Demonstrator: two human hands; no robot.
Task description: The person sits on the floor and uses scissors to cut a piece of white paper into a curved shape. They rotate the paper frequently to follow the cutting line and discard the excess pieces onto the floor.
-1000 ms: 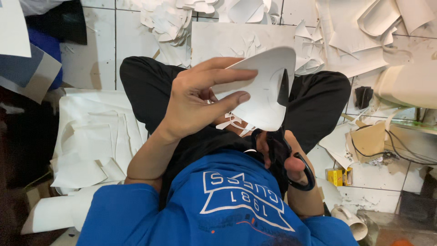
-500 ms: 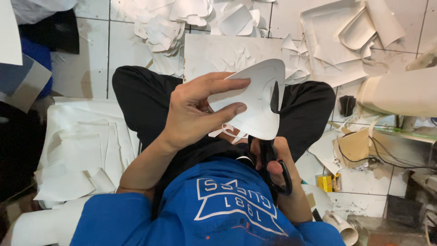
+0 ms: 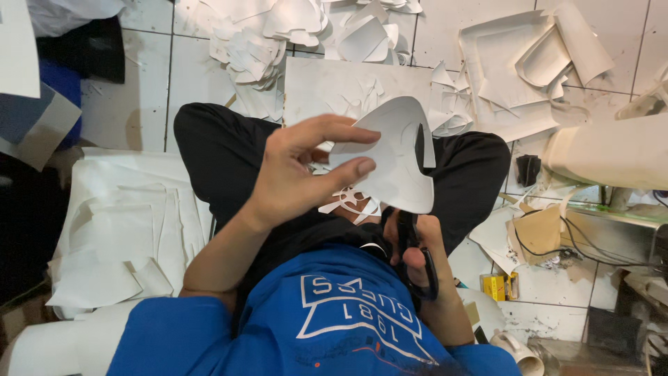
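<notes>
Tiled floor [image 3: 125,104] was covered in heaps of white paper scraps [image 3: 264,42], with a stack of white sheets [image 3: 118,237] lying by the person's left leg. Left hand [image 3: 292,174] pinched a curved white cutout [image 3: 393,157] up over the lap, thumb and fingers clamped on its edge. Right hand [image 3: 424,261] was wrapped around black scissors [image 3: 414,244], blades running up into the cutout's slit.
</notes>
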